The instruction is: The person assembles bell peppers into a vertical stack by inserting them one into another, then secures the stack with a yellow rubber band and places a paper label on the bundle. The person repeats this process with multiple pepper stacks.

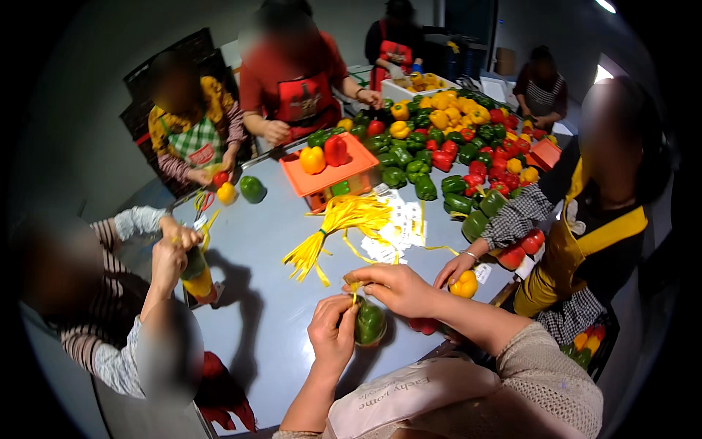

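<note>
Near the table's front edge, my left hand [333, 333] and my right hand [398, 287] are both closed at the gathered top of a clear bag. Inside the bag a green bell pepper [371, 323] shows; whatever else it holds is hidden. A thin yellow tie [355, 290] runs round the bag's neck, pinched between my fingers. Under my right forearm a red bell pepper [423, 325] is partly covered. Beyond my hands lie a bundle of yellow ties [322, 234] and a pile of white labels [402, 227].
An orange crate [300, 178] bears a yellow and a red pepper. A big heap of green, red and yellow peppers [420, 157] covers the far right of the table. Scissors [205, 201] lie left. Several co-workers stand around; one at left holds a bagged pepper pack [196, 274].
</note>
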